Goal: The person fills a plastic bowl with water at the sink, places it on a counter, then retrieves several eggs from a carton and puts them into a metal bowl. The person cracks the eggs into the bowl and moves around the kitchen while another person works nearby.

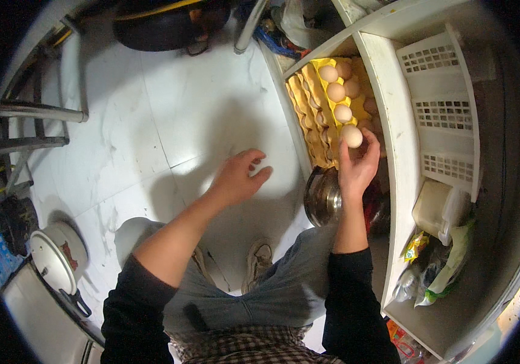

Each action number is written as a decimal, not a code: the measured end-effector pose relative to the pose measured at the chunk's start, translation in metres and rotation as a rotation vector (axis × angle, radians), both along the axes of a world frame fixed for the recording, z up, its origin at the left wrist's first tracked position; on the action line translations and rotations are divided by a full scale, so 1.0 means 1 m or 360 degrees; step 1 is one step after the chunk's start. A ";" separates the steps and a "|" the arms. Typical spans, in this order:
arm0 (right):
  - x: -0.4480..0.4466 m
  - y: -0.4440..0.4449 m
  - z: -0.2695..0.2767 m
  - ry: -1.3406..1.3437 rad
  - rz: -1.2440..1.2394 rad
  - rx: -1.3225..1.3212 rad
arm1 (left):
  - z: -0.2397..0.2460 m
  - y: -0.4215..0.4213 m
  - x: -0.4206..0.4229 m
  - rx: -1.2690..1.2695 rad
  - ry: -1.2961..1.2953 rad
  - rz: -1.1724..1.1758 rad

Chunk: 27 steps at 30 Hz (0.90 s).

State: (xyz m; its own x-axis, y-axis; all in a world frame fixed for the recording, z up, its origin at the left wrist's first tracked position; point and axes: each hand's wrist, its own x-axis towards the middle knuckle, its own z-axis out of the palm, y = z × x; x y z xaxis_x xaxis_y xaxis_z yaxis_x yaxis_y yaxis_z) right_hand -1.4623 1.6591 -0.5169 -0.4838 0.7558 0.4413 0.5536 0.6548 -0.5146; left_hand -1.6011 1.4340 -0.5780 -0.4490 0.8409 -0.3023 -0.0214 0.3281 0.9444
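My right hand (360,164) grips a pale brown egg (352,136) between thumb and fingers, at the near end of a row of eggs. That row, with eggs such as this one (335,92), sits in a yellow egg tray (323,63) on the lower cabinet shelf. Beside it, toward the cabinet's front edge, more tray ridges (311,136) show, with eggs partly hidden between them. My left hand (242,176) hovers over the floor, holding nothing, its thumb and curled fingers apart. A shiny metal pot (328,195) stands by the tray, partly covered by my right wrist.
The white shelf edge (389,150) runs alongside my right arm. Above it are a white slotted basket (444,109), a plastic container (433,204) and bagged goods. At left, a lidded pot (62,255) and metal-legged stools (41,111) stand on the tiled floor (119,136).
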 end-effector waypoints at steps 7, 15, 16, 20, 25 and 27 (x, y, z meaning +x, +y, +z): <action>-0.003 -0.068 0.018 0.0018 0.0741 0.0276 | 0.032 0.015 0.007 0.0618 -0.1180 0.0012; -0.006 -0.088 0.015 0.0214 0.1180 0.0140 | 0.051 0.005 0.002 0.0801 -0.1703 0.0216; -0.005 -0.085 0.014 0.0342 0.1108 -0.0017 | 0.053 0.003 -0.001 0.0844 -0.1782 0.0223; -0.006 -0.056 0.012 0.0320 0.0559 -0.0307 | 0.062 -0.003 -0.010 0.0994 -0.2077 0.0237; -0.014 -0.013 0.015 -0.0216 0.0402 0.0321 | 0.075 -0.005 -0.017 0.0973 -0.2191 0.0182; -0.018 -0.002 0.014 -0.0423 0.0350 0.0474 | 0.078 -0.004 -0.017 0.0980 -0.2151 0.0193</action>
State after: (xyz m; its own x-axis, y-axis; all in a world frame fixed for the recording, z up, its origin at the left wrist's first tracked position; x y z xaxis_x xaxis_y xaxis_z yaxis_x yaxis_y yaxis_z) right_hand -1.4805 1.6569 -0.5027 -0.7444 0.4812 0.4630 0.4721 0.8696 -0.1448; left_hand -1.6182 1.4301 -0.4996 -0.2009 0.9670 -0.1568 -0.9693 -0.1730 0.1746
